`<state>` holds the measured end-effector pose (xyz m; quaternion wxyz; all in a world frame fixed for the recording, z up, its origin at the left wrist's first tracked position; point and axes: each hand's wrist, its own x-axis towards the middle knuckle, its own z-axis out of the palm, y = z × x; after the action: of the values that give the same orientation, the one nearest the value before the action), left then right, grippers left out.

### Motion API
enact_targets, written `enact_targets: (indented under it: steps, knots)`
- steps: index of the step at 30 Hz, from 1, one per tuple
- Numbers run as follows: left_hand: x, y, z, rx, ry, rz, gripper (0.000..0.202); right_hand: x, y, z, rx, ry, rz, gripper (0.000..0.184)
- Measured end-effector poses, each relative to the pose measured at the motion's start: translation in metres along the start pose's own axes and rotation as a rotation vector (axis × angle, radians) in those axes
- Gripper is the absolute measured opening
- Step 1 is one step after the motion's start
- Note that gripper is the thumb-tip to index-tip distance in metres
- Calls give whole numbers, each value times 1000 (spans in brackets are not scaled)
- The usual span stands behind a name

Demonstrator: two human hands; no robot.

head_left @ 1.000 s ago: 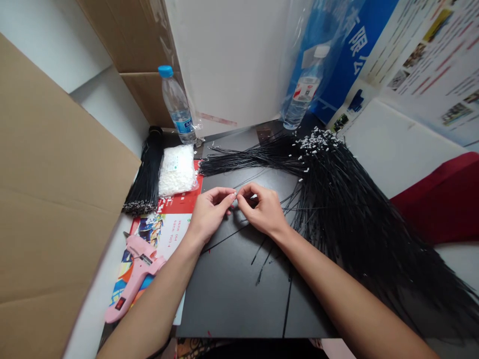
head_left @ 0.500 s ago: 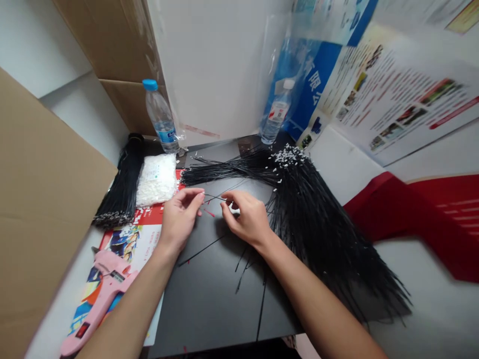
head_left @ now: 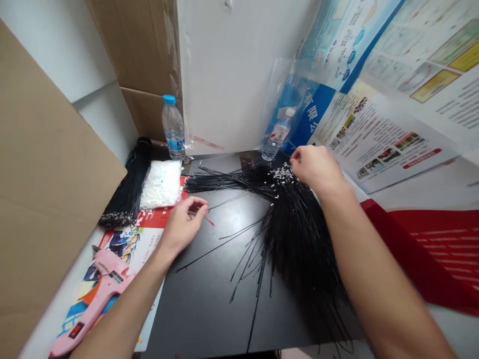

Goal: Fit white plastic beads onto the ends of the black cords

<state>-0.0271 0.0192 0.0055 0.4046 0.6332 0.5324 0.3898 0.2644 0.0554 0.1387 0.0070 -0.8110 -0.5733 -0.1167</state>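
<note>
A large fan of thin black wires lies on the black board, with small white tips clustered at its far end. My right hand sits curled at those tips, and its fingertips hide whether it grips a wire. My left hand hovers over the board with its fingers curved and apart. A short red piece lies just past its fingertips, and a dark bit shows between them. A few loose wires stretch across the board between my hands.
To the left lie a black wire bundle, a bag of white parts and a pink glue gun on a printed sheet. Water bottles stand behind. A cardboard sheet rises at left; red fabric lies at right.
My right hand has moved away from my left, up to the white tips at the far end of the wires. The view has shifted, and more of the posters show at the right.
</note>
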Motion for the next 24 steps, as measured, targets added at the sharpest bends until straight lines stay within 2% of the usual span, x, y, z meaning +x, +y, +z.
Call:
enact_targets:
  steps: [3,6,9,12,14,16,19,21,24]
  knots:
    - [-7,3,2,254,-171,130,17,36,32,23,-31,-195,136,26]
    - [-17,9,9,404,-353,233,19,41,40,49,-44,-265,153,40]
    - [-26,19,19,409,-516,247,19,27,26,65,-34,-239,103,50]
    - [-31,27,25,208,-642,178,22,12,-2,68,-32,-150,-38,47]
    - [-31,29,24,110,-673,170,21,7,-25,65,-32,-89,-113,44]
    - [-25,27,16,124,-599,202,20,2,-51,62,-16,-14,-201,42]
    - [-13,20,-7,402,-306,218,21,-8,-90,57,51,55,-440,35]
    - [-6,16,-27,642,-112,114,24,-19,-114,56,96,39,-579,33]
    - [-4,17,-53,864,53,-153,25,-37,-142,57,130,-7,-719,31]
